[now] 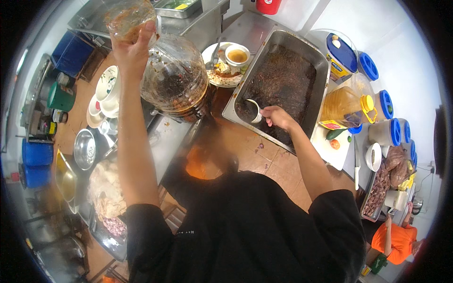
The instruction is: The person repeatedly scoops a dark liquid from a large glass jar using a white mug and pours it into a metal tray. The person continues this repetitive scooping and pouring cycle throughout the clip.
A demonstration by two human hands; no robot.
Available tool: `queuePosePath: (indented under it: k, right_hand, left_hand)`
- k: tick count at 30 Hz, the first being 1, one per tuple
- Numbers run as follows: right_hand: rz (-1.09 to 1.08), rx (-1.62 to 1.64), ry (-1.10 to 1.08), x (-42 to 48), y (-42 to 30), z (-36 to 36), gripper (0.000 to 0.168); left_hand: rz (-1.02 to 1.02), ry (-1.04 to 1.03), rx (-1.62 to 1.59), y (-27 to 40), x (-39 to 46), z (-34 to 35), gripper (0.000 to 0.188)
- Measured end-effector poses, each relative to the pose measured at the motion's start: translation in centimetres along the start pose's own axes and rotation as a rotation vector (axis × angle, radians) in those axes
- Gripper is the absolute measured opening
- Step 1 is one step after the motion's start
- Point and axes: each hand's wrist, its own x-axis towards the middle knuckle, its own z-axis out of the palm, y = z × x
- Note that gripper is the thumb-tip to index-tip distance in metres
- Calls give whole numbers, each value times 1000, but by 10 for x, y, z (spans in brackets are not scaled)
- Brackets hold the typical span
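Note:
My left hand [132,47] grips the neck end of a large clear plastic jug [173,78], smeared inside with dark and reddish residue. The jug's wide body lies beside a plate of food. My right hand [276,116] holds a white cup [253,111] by its side, tilted in the dark, grainy sauce [286,78] of a deep steel pan [325,70]. The fingertips of my left hand are partly hidden by the jug.
A plate [226,83] with a fork and a small bowl stands between jug and pan. At the right are an oil jug [341,106], a white cutting board [336,152], a knife [357,162] and lidded containers. A person in orange [393,238] is at the lower right.

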Motion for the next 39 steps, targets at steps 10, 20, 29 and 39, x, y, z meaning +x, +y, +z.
queuePosePath:
  k: [10, 20, 29, 39]
  right_hand:
    - [-49, 631, 31, -42, -23, -12, 20]
    - [-263, 678, 77, -75, -111, -40, 28]
    - [-366, 580, 16, -90, -231, -65, 34]
    - [-521, 242, 26, -111, -385, -54, 29]
  left_hand:
    - [25, -13, 40, 12, -5, 2, 69]
    - [-6, 87, 231, 8, -10, 1, 87]
    - [95, 50, 81, 3, -4, 1, 74]
    - [-40, 58, 81, 0, -10, -3, 86]
